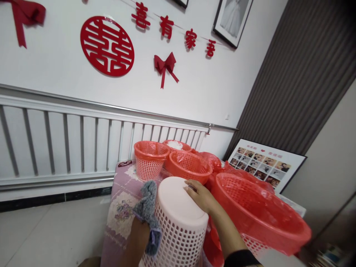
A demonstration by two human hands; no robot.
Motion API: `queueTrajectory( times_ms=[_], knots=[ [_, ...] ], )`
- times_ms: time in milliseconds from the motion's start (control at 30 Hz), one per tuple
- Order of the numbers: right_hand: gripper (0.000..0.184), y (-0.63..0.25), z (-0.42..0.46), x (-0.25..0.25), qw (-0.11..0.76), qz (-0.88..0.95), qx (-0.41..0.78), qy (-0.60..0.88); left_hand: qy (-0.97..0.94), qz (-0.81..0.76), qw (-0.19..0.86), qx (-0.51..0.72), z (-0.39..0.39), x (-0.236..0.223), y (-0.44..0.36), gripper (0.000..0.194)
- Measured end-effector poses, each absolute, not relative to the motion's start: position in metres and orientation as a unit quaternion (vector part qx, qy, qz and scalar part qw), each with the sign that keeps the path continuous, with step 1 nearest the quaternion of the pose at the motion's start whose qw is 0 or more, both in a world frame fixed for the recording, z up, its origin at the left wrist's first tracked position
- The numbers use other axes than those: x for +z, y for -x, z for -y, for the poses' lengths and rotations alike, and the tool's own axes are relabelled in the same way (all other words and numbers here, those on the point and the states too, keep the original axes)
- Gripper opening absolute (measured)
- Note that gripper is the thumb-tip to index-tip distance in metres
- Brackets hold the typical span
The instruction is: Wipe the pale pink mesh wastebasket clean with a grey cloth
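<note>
A pale pink plastic wastebasket (pixel 182 218) with a latticed side is turned upside down in front of me, its solid base facing up. My right hand (pixel 198 194) lies over the far right edge of that base, fingers bent against it, steadying the basket. At the basket's left side, my left hand (pixel 137 237) presses a fuzzy grey-blue cloth (pixel 150 204) against the latticed wall. The cloth covers most of the left fingers.
A white basket lined with a red bag (pixel 148 167) stands on the flowered tablecloth (pixel 122 211). More red-lined baskets (pixel 190 165) stand behind, and a large one (pixel 261 211) is close on the right. A photo board (pixel 256 163) leans beyond; a radiator (pixel 75 141) lines the wall.
</note>
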State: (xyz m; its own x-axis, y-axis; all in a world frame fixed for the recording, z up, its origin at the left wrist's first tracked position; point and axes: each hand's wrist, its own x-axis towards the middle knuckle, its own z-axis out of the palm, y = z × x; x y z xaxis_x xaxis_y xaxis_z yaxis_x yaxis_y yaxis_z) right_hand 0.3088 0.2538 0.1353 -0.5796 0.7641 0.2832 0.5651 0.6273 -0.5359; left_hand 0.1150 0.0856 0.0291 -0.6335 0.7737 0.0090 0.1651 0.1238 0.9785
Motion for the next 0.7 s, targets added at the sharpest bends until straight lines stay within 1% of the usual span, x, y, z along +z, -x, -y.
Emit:
queueTrajectory(
  times_ms=[67, 167, 267, 333, 367, 467, 500, 600, 700],
  knots=[
    [0.045, -0.309, -0.254, 0.135, 0.253, 0.866, 0.2, 0.382, -0.366, -0.668, 0.252, 0.597, -0.091, 0.053, -0.121, 0.05],
    [0.045, -0.309, -0.252, 0.135, 0.256, 0.863, 0.204, 0.384, -0.434, -0.617, 0.227, 0.616, -0.102, 0.089, -0.127, 0.045],
    [0.04, -0.308, -0.251, 0.138, 0.257, 0.874, 0.199, 0.361, -0.504, -0.577, 0.211, 0.607, -0.12, 0.118, -0.124, 0.045],
    [0.038, -0.308, -0.251, 0.138, 0.257, 0.881, 0.192, 0.348, -0.543, -0.557, 0.222, 0.588, -0.138, 0.13, -0.117, 0.048],
    [0.037, -0.308, -0.252, 0.138, 0.257, 0.881, 0.189, 0.349, -0.558, -0.548, 0.234, 0.578, -0.149, 0.135, -0.112, 0.045],
    [0.04, -0.308, -0.253, 0.136, 0.257, 0.874, 0.187, 0.367, -0.582, -0.523, 0.28, 0.556, -0.183, 0.141, -0.095, 0.029],
    [0.041, -0.308, -0.253, 0.135, 0.256, 0.872, 0.189, 0.371, -0.581, -0.518, 0.298, 0.552, -0.193, 0.14, -0.09, 0.028],
    [0.043, -0.309, -0.253, 0.134, 0.256, 0.868, 0.196, 0.377, -0.553, -0.508, 0.364, 0.551, -0.215, 0.132, -0.08, 0.033],
    [0.042, -0.309, -0.253, 0.135, 0.258, 0.864, 0.202, 0.382, -0.499, -0.508, 0.433, 0.553, -0.219, 0.112, -0.077, 0.038]
  ],
)
